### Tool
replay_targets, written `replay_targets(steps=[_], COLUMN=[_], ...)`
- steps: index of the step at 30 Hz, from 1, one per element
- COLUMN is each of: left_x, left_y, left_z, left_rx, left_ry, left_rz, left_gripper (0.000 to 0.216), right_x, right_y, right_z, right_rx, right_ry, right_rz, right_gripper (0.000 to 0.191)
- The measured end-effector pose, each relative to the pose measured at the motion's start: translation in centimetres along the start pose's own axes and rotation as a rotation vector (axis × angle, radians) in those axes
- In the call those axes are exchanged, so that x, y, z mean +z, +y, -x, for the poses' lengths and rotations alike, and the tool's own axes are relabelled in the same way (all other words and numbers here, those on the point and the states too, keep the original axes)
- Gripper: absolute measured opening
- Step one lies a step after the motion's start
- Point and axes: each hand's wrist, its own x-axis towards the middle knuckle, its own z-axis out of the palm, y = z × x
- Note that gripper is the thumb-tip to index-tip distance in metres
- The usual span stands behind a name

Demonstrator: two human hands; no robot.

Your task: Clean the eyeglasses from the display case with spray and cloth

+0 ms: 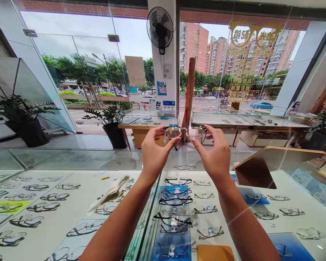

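A pair of eyeglasses [195,132] with a dark upper rim is held up in front of me, level, above the far edge of the glass display case [78,156]. My left hand [155,152] pinches its left end between thumb and fingers. At the opposite end my right hand [216,152] grips the frame the same way, thumb near the lower rim. A small pale tag seems to hang by the left lens. Under my arms, a column of dark-rimmed glasses [176,200] lies in the case on a blue panel [170,253].
More eyeglasses [45,206] lie in rows on both sides of the case. A crumpled beige cloth [112,194] rests on the left glass. To the right stands a wooden-backed board [256,172]. Beyond are potted plants [114,134], more showcases [250,121] and a wall fan [160,29].
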Motion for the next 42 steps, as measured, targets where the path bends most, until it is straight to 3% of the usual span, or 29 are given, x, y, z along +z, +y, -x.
replay_targets(steps=[4, 7, 11, 15, 21, 29, 42], left_x=[0.1, 0.1, 0.2, 0.3, 0.5, 1.6, 2.2], left_y=[-0.3, -0.8, -1.5, -1.6, -2.1, -3.6, -4.5], left_z=[0.0, -0.1, -0.1, 0.2, 0.2, -0.2, -0.3], left_rx=[0.044, 0.223, 0.463, 0.541, 0.435, 0.121, -0.067], left_ry=[0.009, 0.132, 0.260, 0.294, 0.214, 0.017, -0.161], left_rz=[0.010, -0.026, -0.127, -0.167, -0.060, 0.228, 0.365], left_gripper=[0.064, 0.065, 0.068, 0.068, 0.067, 0.068, 0.072], right_x=[-0.2, -0.5, -0.6, -0.3, -0.4, -0.7, -1.2], right_y=[-0.1, -0.1, 0.5, 1.0, 0.9, 0.6, -0.1], right_z=[-0.1, -0.4, -0.9, -1.0, -1.2, -0.9, -0.8], right_rx=[-0.023, -0.026, 0.126, 0.268, 0.289, 0.243, 0.201], right_ry=[0.014, -0.003, -0.069, -0.047, -0.024, -0.003, 0.017], right_rz=[-0.006, -0.104, -0.347, -0.452, -0.443, -0.288, -0.197], right_gripper=[0.051, 0.049, 0.041, 0.042, 0.039, 0.035, 0.031])
